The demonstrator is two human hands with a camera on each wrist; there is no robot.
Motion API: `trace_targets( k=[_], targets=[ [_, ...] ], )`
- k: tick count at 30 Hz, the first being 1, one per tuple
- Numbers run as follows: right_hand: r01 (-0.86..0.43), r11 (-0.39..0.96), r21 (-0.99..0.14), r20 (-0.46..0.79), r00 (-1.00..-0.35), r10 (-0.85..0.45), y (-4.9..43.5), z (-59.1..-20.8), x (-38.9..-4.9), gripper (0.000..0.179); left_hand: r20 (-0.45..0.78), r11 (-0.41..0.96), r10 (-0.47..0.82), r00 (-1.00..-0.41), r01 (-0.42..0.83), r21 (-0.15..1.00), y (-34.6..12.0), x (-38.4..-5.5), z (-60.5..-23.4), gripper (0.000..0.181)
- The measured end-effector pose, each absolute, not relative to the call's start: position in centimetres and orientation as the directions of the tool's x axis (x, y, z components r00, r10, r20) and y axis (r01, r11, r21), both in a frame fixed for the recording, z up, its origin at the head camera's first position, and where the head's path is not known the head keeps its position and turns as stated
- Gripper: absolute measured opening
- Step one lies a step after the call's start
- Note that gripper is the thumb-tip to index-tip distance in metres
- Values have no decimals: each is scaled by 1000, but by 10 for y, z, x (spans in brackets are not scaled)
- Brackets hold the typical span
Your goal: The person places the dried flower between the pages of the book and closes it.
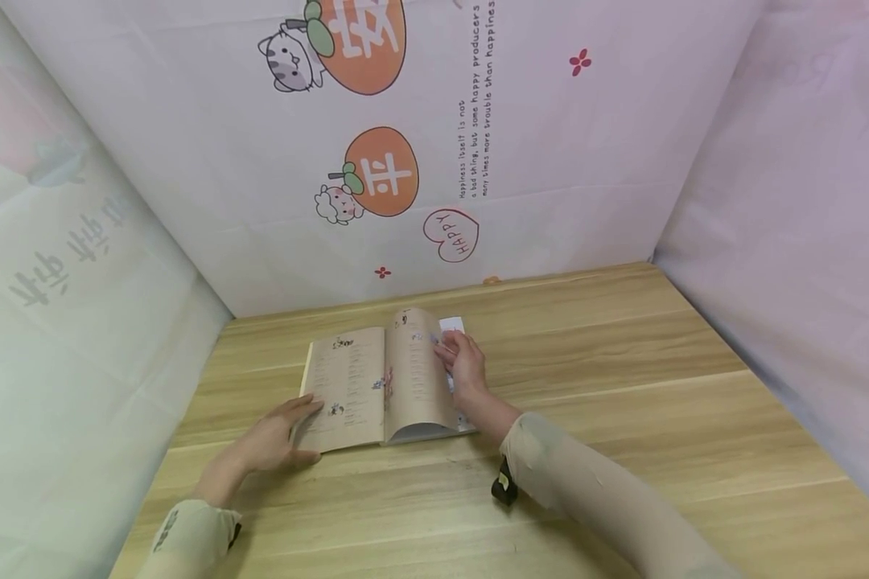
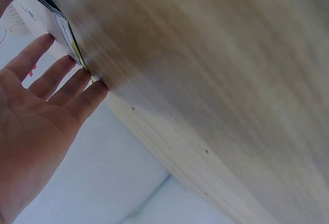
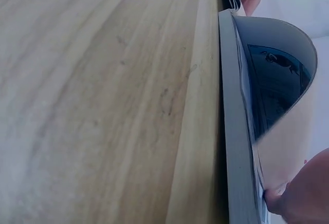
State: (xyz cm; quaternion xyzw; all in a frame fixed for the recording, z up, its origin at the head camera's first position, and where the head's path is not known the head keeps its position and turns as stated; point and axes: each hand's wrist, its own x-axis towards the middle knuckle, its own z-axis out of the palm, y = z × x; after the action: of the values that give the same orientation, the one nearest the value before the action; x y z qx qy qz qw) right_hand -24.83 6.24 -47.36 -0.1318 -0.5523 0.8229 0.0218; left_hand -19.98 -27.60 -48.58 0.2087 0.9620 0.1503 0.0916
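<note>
An open book (image 1: 348, 386) with tan printed pages lies on the wooden table. My left hand (image 1: 278, 434) rests at its left edge, fingers extended over the lower left page and thumb by the bottom corner. In the left wrist view those straight fingers (image 2: 56, 77) touch the book's side. At the book's right edge, my right hand (image 1: 467, 370) pinches a page (image 1: 414, 378), which bows upward in a curve. The right wrist view shows the thumb (image 3: 275, 202) at the page edge, and a dark picture (image 3: 277, 80) under the arched page.
A small white piece (image 1: 452, 324) shows beyond the right hand at the book's upper right. Printed white cloth (image 1: 550, 161) hangs behind the table (image 1: 586, 346) and along both sides. A black wrist strap (image 1: 504, 486) hangs under the right sleeve.
</note>
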Motion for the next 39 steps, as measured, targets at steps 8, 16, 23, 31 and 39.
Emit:
trace_targets(
  k=[8, 16, 23, 31, 39],
  targets=[
    [148, -458, -877, -252, -952, 175, 64, -476, -252, 35, -105, 865, 430, -897, 376, 333, -275, -199, -487, 87],
    [194, -441, -876, -268, -957, 112, 66, -474, -250, 44, -103, 866, 434, -895, 384, 320, -276, -199, -488, 88],
    [100, -421, -902, -199, -960, 199, 70, -480, -253, 41, -107, 866, 433, -895, 380, 324, -276, -199, -488, 88],
    [82, -454, -887, -208, -949, 235, 79, -481, -256, 37, -112, 870, 425, -898, 372, 325, -274, -199, -486, 88],
    [14, -509, -861, -165, -953, 253, 92, -480, -264, 41, -110, 865, 432, -895, 377, 332, -272, -199, -485, 88]
  ],
)
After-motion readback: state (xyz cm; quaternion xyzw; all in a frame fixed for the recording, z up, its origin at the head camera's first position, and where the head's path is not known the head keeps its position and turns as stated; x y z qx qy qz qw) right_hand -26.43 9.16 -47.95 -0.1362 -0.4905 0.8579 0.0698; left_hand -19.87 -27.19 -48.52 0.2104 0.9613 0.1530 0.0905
